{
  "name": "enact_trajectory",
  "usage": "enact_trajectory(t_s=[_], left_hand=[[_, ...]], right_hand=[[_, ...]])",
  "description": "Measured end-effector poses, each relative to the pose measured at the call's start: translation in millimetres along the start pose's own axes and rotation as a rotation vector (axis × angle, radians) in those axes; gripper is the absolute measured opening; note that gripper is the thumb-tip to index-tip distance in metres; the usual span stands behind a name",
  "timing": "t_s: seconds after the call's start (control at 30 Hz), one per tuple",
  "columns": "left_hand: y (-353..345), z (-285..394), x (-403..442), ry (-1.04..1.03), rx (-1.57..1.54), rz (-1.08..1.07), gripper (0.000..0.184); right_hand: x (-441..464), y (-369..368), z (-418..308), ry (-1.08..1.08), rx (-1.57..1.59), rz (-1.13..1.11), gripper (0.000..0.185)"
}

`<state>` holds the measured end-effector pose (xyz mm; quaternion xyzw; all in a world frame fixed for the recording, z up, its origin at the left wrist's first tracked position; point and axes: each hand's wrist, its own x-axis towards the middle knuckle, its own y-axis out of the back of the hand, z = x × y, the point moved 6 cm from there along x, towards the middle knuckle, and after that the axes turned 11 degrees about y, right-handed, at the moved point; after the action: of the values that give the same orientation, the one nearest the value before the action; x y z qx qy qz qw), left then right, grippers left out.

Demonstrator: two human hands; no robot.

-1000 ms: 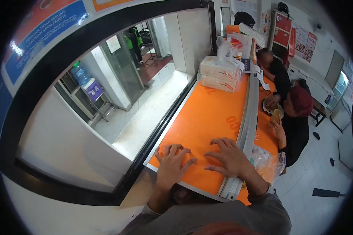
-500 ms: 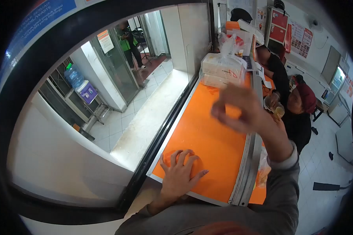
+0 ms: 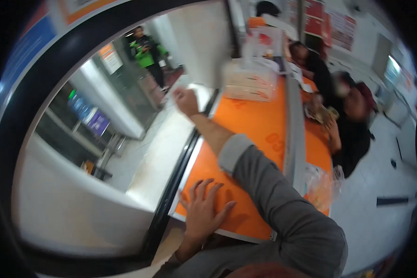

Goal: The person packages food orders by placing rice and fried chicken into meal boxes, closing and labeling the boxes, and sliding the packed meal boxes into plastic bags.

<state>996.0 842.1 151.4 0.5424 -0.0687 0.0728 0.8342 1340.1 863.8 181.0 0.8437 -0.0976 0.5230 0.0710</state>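
My left hand (image 3: 203,208) lies with its fingers spread on the near end of the orange counter (image 3: 245,120) and holds nothing. My right arm, in a rolled grey sleeve, reaches forward across the counter to the window opening. At its end my right hand (image 3: 186,101) is raised over the pale ledge (image 3: 164,143), its fingers curled closed. No object shows in that hand, though it is small and slightly blurred. White boxes in a clear plastic bag (image 3: 251,83) stand at the counter's far end, right of my right hand.
Beyond the window stands a person in a green and black jacket (image 3: 146,53). Several co-workers in dark clothes sit along the right, one handling a clear bag (image 3: 317,111). Another plastic bag (image 3: 319,185) lies right of the metal rail (image 3: 292,125). A dark window frame (image 3: 164,208) edges the counter.
My right hand has swung left and forward from over the counter to the window opening. My left hand stays on the counter. The person outside is seen more fully as the view shifts.
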Motion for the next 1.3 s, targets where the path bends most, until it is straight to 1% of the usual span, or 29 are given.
enact_trajectory(t_s=[0.03,0.07,0.13,0.23,0.33,0.37,0.43,0.47,0.53,0.57,0.6,0.63,0.67,0.73,0.8,0.83,0.87,0.9,0.93,1.0,1.03,1.13,1.17,1.23,1.3], left_hand=[[-2,0,2,-0.016,0.018,-0.019,0.056],[-3,2,2,-0.022,0.017,-0.027,0.056],[-4,8,1,-0.040,0.042,-0.027,0.055],[-5,8,1,-0.041,0.039,-0.018,0.053],[-5,5,0,0.032,0.006,0.032,0.049],[-5,5,0,0.046,0.008,0.021,0.048],[-4,5,1,0.076,0.008,0.004,0.046],[-5,4,1,0.083,0.057,-0.020,0.046],[-11,5,-1,0.053,0.125,-0.080,0.046],[-9,2,-1,0.004,0.069,-0.092,0.049],[-13,-6,-2,-0.090,-0.018,-0.018,0.051],[-9,-2,-3,-0.023,-0.029,0.011,0.049],[-8,-4,-3,-0.047,-0.085,0.062,0.051],[-7,-2,4,-0.028,-0.018,-0.063,0.056],[-7,-9,1,0.060,0.085,-0.149,0.062],[-5,-8,-1,0.016,0.085,-0.052,0.060],[-7,-7,-1,0.010,0.079,-0.044,0.060],[-6,-5,-1,0.007,0.075,-0.037,0.060],[-4,-4,0,0.005,0.071,-0.031,0.059],[-4,-3,1,0.011,0.115,-0.088,0.062],[-5,-3,1,0.014,0.139,-0.116,0.063],[-21,-18,6,-0.111,0.330,-0.159,0.072],[-20,-20,3,-0.095,0.219,-0.118,0.067],[2,8,4,-0.068,0.000,-0.033,0.058],[-4,1,3,-0.103,0.114,-0.117,0.058]], right_hand=[[-11,-12,17,-0.010,0.049,-0.193,0.016],[-14,-15,16,-0.002,-0.082,-0.307,0.021],[-19,-10,8,-0.079,-0.122,-0.435,0.024],[-17,-12,-3,0.098,-0.300,-0.506,0.025],[-27,-13,-8,0.229,-0.587,-0.497,0.032],[-35,-19,0,0.133,-0.525,-0.674,0.042],[-40,-19,5,0.038,-0.465,-0.785,0.045],[-45,-20,7,-0.011,-0.436,-0.840,0.047],[-52,-27,9,0.016,-0.397,-0.797,0.046],[-57,-43,11,0.071,-0.393,-0.687,0.042],[-66,-54,24,0.131,-0.418,-0.584,0.038],[-65,-50,25,0.041,-0.339,-0.608,0.037],[-62,-53,29,-0.090,-0.428,-0.817,0.039],[-58,-41,11,-0.022,-0.582,-0.809,0.056],[-55,-35,3,0.020,-0.592,-0.677,0.053],[-55,-34,3,0.037,-0.589,-0.631,0.053],[-53,-32,4,0.052,-0.587,-0.584,0.053],[-52,-34,7,-0.017,-0.577,-0.717,0.052],[-48,-32,4,0.005,-0.612,-0.758,0.053],[-48,-29,1,0.052,-0.677,-0.838,0.054],[-47,-31,2,0.114,-0.683,-0.677,0.053],[-50,-42,11,0.032,-0.674,-0.801,0.053],[-51,-43,11,0.023,-0.676,-0.824,0.052],[-50,-37,4,0.049,-0.698,-0.802,0.052],[-45,-35,2,0.079,-0.675,-0.749,0.049]])
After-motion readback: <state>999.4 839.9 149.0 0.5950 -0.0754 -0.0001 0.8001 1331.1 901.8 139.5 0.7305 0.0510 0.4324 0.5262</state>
